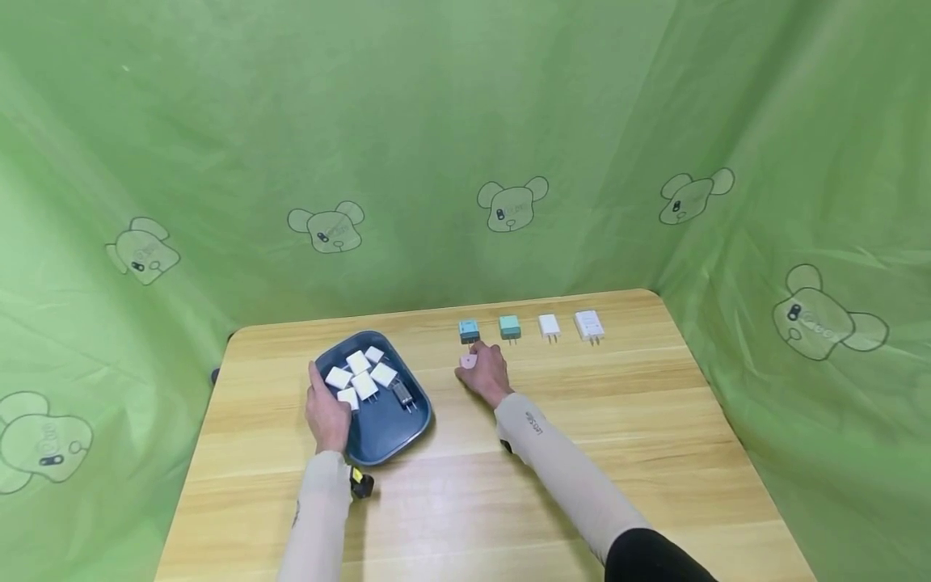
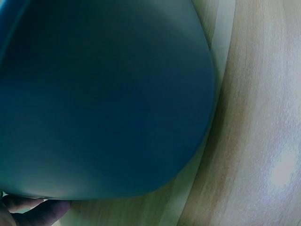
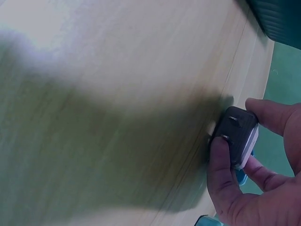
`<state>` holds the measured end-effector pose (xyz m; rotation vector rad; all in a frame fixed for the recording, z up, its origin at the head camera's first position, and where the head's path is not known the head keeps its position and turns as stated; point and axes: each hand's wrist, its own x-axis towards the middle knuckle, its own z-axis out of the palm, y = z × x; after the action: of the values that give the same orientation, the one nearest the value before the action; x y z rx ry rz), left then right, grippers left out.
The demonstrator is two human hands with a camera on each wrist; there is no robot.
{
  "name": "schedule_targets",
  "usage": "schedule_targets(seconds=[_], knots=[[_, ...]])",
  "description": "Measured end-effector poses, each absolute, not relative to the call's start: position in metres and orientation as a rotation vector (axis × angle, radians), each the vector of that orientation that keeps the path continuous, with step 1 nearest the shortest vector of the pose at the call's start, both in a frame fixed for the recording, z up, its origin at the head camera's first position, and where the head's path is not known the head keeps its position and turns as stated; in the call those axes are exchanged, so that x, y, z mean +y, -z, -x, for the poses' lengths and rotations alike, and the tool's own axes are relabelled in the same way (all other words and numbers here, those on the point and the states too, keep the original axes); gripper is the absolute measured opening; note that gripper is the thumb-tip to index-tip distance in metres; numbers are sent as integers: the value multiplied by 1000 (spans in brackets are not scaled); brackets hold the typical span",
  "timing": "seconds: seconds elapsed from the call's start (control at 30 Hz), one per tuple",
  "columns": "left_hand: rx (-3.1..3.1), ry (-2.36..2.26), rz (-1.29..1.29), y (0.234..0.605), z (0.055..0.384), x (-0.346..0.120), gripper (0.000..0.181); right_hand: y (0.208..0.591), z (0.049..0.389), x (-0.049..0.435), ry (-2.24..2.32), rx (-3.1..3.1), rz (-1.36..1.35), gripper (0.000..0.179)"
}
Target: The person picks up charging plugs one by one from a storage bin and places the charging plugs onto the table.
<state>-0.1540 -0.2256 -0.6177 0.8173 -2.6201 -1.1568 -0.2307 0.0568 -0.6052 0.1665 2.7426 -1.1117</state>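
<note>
My left hand holds the left rim of a dark blue tray, its fingers along the outside. Inside lie several white charger plugs and a dark charger plug with two prongs. Only fingertips show under the tray in the left wrist view. With thumb and fingers, my right hand pinches a pink charger plug just in front of a blue charger plug. In the right wrist view that held plug shows a dark grey prong face tilted above the table.
Right of the blue plug, a green charger plug, a small white charger plug and a larger white charger plug form a row near the back edge of the wooden table. A green curtain hangs behind and at the sides.
</note>
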Motion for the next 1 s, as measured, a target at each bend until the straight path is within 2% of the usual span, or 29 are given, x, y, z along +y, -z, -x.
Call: schedule_targets(seconds=[0.33,0.63,1.0], knots=[[-2614,1143,-812,618,153,-227,104,609,229,55,1102,2740,-177,41],[-2606,1145,-798,619,153,-227,103,603,230,58,1057,2738,-169,62],[-2616,1144,-798,618,153,-226,103,578,242,62,1111,2900,-142,58]])
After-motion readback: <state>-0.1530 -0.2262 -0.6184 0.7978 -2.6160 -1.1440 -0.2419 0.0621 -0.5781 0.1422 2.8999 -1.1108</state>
